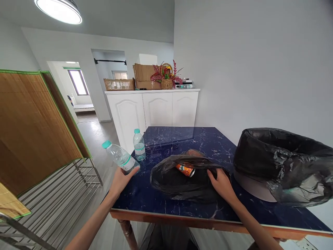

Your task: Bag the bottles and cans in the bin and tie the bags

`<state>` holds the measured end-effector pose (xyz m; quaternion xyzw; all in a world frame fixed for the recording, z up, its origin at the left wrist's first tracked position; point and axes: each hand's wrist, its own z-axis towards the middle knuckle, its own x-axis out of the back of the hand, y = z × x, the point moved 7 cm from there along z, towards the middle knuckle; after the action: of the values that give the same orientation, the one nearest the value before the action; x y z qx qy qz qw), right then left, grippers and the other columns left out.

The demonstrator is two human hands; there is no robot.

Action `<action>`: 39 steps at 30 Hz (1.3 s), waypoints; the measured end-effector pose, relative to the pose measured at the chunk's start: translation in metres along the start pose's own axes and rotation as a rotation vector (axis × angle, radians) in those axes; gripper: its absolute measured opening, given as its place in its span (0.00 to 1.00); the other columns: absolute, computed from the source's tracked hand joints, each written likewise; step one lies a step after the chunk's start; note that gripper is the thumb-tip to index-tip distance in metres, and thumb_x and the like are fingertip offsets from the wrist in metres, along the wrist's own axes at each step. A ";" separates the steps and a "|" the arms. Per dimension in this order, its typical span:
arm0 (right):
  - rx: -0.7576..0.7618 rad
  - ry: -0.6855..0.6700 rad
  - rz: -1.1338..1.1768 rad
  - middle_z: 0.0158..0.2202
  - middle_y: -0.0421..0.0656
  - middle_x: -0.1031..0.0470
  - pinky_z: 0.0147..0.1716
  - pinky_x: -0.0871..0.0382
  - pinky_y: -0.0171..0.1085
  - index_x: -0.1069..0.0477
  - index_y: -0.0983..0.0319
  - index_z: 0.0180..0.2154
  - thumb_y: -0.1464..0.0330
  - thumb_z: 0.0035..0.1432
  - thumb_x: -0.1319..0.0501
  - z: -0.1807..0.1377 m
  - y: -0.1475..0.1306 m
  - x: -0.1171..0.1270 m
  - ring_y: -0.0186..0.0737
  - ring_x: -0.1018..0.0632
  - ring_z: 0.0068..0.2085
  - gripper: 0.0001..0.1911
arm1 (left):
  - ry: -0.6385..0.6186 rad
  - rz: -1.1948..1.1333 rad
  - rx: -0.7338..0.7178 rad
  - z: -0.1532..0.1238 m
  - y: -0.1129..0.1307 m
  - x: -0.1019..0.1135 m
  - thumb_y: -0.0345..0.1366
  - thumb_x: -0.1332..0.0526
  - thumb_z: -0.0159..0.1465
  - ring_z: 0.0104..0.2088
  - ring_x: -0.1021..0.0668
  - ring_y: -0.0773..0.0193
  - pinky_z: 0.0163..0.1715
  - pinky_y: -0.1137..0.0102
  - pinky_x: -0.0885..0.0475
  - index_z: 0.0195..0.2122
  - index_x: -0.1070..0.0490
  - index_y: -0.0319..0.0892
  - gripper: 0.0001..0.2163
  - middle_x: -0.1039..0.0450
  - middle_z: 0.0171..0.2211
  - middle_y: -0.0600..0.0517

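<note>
My left hand is closed around the lower part of a clear plastic bottle with a teal cap, tilted to the left above the table's left edge. Just behind it, a second teal-capped bottle stands upright on the table. A black plastic bag lies spread on the table with its mouth open. Inside that mouth an orange drink can lies on its side. My right hand grips the bag's right edge, thumb showing and the other fingers partly hidden by the film.
The dark blue marbled table carries a bin lined with a black bag at right. A white cabinet behind bears cardboard boxes and a flower basket. A metal rack with a bamboo mat stands at left.
</note>
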<state>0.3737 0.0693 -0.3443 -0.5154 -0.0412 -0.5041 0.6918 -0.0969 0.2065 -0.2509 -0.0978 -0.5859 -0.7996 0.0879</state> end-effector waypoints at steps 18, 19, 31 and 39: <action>0.048 0.144 -0.063 0.40 0.54 0.20 0.46 0.27 0.50 0.30 0.59 0.40 0.51 0.67 0.44 -0.003 -0.012 0.016 0.58 0.19 0.44 0.18 | 0.109 0.413 -0.076 0.052 -0.045 -0.003 0.61 0.30 0.54 0.56 0.19 0.34 0.54 0.45 0.24 0.55 0.30 0.42 0.36 0.20 0.55 0.36; 0.053 0.148 -0.063 0.40 0.54 0.20 0.46 0.27 0.50 0.30 0.59 0.40 0.50 0.67 0.45 -0.004 -0.013 0.017 0.58 0.19 0.44 0.19 | 0.106 0.410 -0.076 0.053 -0.046 -0.003 0.61 0.30 0.53 0.56 0.19 0.35 0.54 0.46 0.24 0.55 0.31 0.42 0.36 0.20 0.55 0.37; 0.090 0.122 -0.056 0.45 0.54 0.20 0.54 0.28 0.55 0.26 0.59 0.46 0.48 0.69 0.44 -0.007 -0.027 0.018 0.60 0.21 0.51 0.22 | 0.362 0.412 -0.382 -0.023 0.024 0.008 0.49 0.35 0.65 0.70 0.34 0.39 0.66 0.46 0.34 0.59 0.36 0.41 0.26 0.36 0.64 0.35; 0.172 0.033 -0.047 0.48 0.53 0.18 0.54 0.27 0.54 0.23 0.58 0.49 0.54 0.70 0.44 -0.010 -0.036 0.012 0.60 0.21 0.53 0.19 | -0.706 0.641 -1.027 -0.085 0.119 -0.148 0.34 0.43 0.77 0.63 0.24 0.52 0.65 0.56 0.31 0.60 0.31 0.45 0.13 0.23 0.59 0.44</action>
<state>0.3480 0.0549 -0.3178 -0.4446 -0.0848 -0.5232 0.7220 0.0723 0.0933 -0.2049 -0.5490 -0.0699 -0.8302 0.0665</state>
